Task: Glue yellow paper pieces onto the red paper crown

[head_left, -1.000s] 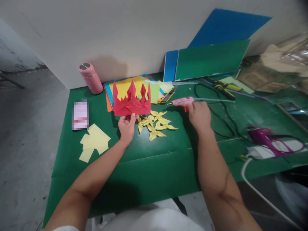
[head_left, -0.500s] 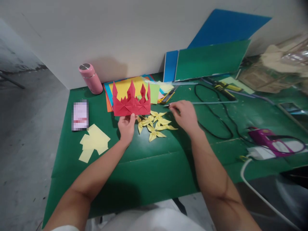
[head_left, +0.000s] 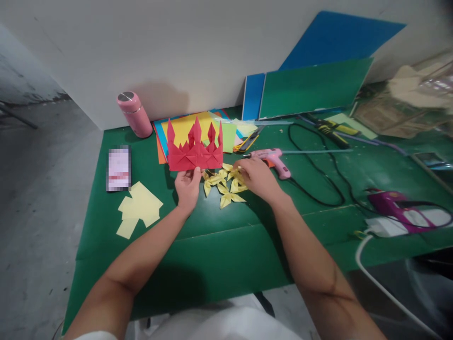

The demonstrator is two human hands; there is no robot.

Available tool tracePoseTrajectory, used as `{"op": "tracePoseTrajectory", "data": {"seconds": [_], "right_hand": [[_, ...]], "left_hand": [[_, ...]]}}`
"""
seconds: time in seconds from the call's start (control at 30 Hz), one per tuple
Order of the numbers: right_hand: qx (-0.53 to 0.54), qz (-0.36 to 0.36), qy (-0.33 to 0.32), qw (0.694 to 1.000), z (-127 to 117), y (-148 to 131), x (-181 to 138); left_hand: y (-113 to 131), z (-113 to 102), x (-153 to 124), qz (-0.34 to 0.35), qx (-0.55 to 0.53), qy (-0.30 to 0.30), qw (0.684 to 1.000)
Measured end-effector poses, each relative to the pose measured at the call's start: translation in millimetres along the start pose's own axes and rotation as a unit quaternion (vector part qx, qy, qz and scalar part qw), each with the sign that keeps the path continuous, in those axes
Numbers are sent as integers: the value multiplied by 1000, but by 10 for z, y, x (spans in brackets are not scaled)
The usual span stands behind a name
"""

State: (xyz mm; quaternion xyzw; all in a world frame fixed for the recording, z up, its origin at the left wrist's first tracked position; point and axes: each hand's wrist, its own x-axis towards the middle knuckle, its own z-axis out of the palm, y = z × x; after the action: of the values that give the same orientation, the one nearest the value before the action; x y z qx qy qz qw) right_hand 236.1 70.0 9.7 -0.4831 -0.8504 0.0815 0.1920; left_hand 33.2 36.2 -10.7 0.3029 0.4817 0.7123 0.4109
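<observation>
My left hand [head_left: 187,186] is closed on the lower edge of a red folded paper crown [head_left: 194,151] and holds it upright on the green table cover [head_left: 212,250]. Just right of it lie several yellow paper flowers [head_left: 221,184]. My right hand [head_left: 256,177] rests on the right side of that pile, with its fingers curled and pinched on one flower. A pink glue gun [head_left: 274,158] lies on the table just behind my right hand, untouched.
A pink bottle [head_left: 134,114] stands at the back left, with a phone [head_left: 119,168] and yellow paper pieces [head_left: 139,210] nearer. Coloured sheets [head_left: 230,132] lie behind the crown. Blue and green boards [head_left: 311,85] lean on the wall. A black cable [head_left: 318,184] and a purple glue gun [head_left: 396,205] lie right.
My right hand let go of the pink glue gun, moved left and came down on the yellow flowers. The left hand and crown have stayed put.
</observation>
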Motion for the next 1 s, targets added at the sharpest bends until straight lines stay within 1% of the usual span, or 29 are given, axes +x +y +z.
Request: {"op": "tracePoseTrajectory", "data": {"seconds": [0.2,0.4,0.47,0.57,0.67,0.77,0.83,0.93,1.0], "right_hand": [[14,-65,-22,998,-46,72,-6],[-8,-106,-8,994,-42,85,3],[-11,-114,21,993,-62,93,-2],[-17,-120,81,989,-131,99,-15],[-16,-125,149,981,-208,24,-27],[3,-118,248,961,-214,-189,-17],[12,-125,298,946,-162,-374,17],[-3,-164,331,929,-47,-615,113],[-10,-185,345,920,18,-713,192]], "left_hand": [[5,-1,-1,-5,10,2,1000],[6,3,-7,-2,-10,0,1000],[-3,-4,-3,0,-13,2,1000],[-18,-11,7,10,-15,9,1000],[-28,-8,7,9,-27,4,1000],[-33,1,-5,-4,-38,-14,999],[-35,6,-16,-9,-42,-21,999],[-35,10,-31,-4,-46,-32,998],[-35,11,-36,9,-44,-40,998]]}}
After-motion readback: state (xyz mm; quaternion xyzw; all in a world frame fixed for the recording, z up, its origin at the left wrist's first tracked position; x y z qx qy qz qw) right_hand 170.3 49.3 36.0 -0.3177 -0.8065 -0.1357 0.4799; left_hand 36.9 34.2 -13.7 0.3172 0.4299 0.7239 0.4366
